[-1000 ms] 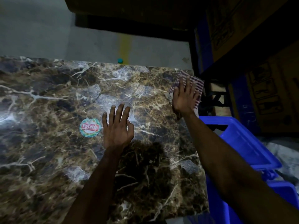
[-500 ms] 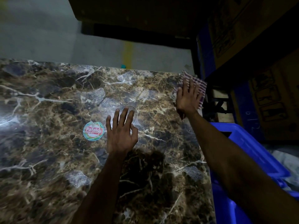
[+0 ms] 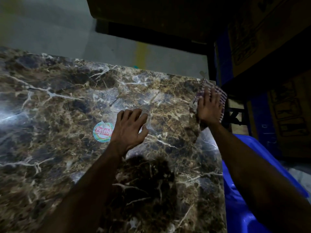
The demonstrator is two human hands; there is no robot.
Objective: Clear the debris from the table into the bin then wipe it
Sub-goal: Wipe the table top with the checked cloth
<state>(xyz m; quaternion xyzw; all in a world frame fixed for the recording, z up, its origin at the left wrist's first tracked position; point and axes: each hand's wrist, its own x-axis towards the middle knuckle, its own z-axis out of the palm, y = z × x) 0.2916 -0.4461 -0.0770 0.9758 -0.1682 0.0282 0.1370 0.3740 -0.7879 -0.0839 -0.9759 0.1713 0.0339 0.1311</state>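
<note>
Head camera shows us a marble surface (image 3: pixel 50 98) that looks free of loose debris, so we judge the clearing into the blue bin (image 3: pixel 244 207), at the near right beside the surface, as done. The wiping is in hand. Our right hand (image 3: pixel 209 108) presses the striped cloth (image 3: pixel 220 98) flat with straight fingers at the far right corner. Our left hand (image 3: pixel 129 130) rests in the middle, fingers loosely spread, holding nothing, beside a round sticker (image 3: pixel 101 132). Most of the surface remains to wipe, we think.
</note>
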